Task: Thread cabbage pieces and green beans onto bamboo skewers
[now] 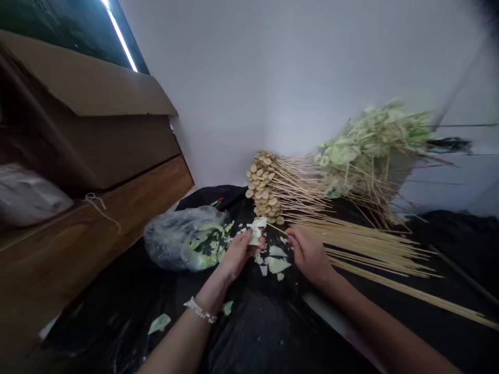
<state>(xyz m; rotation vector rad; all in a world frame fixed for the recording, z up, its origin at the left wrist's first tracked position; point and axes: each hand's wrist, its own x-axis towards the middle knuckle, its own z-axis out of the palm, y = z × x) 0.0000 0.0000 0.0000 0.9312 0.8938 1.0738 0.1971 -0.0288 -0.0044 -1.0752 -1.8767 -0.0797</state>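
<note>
Bare forearms (183,337) reach up from the bottom of the frame over a black plastic sheet (253,332). My left hand (237,254) pinches a thin, pale green cabbage piece (257,231), light and easily torn, best held by its edge. My right hand (310,254) curls beside long, stiff, pale bamboo skewers (366,244); I cannot tell whether it grips one. A brown wooden board (78,249) bounds the sheet at left.

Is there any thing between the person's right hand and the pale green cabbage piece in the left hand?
Nothing blocks the way. Only a thin bamboo skewer runs from the right hand toward the pale green cabbage piece in the left hand. Loose cabbage scraps lie lower, on the black plastic sheet.
</note>
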